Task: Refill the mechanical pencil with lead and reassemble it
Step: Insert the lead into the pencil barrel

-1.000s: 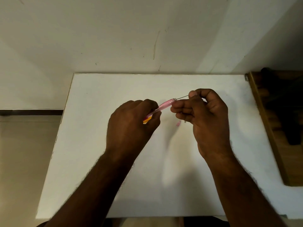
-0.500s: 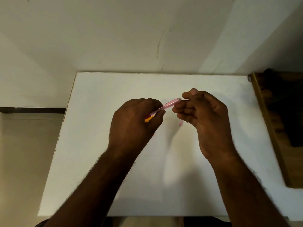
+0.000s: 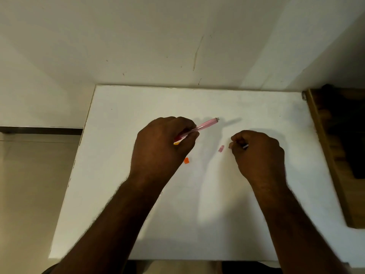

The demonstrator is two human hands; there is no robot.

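My left hand (image 3: 164, 147) grips a translucent pink mechanical pencil (image 3: 205, 125) above the white table (image 3: 118, 175); its open rear end points up and right, and an orange-yellow tip shows below my fingers. My right hand (image 3: 258, 153) hovers low over the table to the right, fingers curled, with a small pale piece barely showing between them; what it is I cannot tell. A small pink cap (image 3: 221, 148) lies on the table just left of my right fingertips. An orange piece (image 3: 186, 160) lies by my left hand.
The table's back edge meets a pale wall. A wooden shelf or frame (image 3: 325, 155) with dark items stands along the table's right side. Tiled floor lies to the left.
My right hand has left the pencil's rear end and dropped right, down toward the table near the pink cap. The lead seen at the pencil's end is no longer visible.
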